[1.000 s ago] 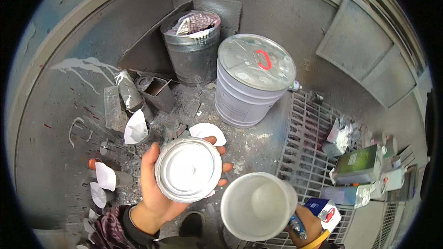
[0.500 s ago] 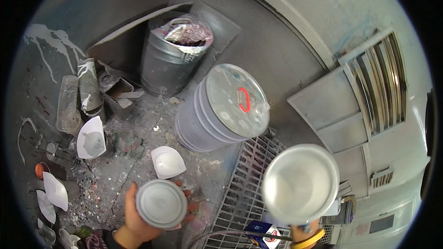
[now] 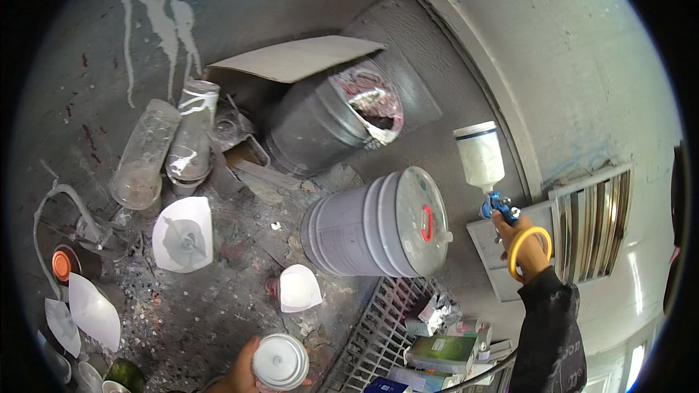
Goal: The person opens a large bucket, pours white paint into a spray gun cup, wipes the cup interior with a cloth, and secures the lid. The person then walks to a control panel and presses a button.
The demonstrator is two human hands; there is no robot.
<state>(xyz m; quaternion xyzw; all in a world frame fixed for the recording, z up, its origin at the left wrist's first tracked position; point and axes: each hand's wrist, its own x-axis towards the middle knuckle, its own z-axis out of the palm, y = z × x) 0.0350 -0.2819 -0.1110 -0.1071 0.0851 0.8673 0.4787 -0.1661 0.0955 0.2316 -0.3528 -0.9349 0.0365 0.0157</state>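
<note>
cupping a white round lid [image 3: 280,360] at the lower edge, the left hand [image 3: 242,372] has its thumb against one side and a fingertip showing at the other, so the lid sits gripped between them with its ringed face turned up. out to the right, well apart from it, the right hand [image 3: 520,236] is closed around a blue spray gun [image 3: 495,205], and a white cup [image 3: 482,161] rises from the gun, slightly tilted, with a dark band near its upper end. a yellow band [image 3: 540,230] loops the right wrist beside a dark sleeve [image 3: 550,335]. past the hands, a blue box [image 3: 386,386] and a green tin [image 3: 440,353] sit by a metal grate [image 3: 378,309]. a small white paper funnel [image 3: 300,289] is on the speckled floor [image 3: 233,302] just beyond the lid, and a larger paper funnel [image 3: 191,212], stained grey inside, is to its left. farther off comes a grey pail [image 3: 349,225] with a red loop [image 3: 427,223] on its top, then a dark drum [image 3: 309,127] with crumpled lining at its mouth. behind the drum leans a flat panel [image 3: 291,58], and white drips [image 3: 149,0] streak the wall beyond.
</note>
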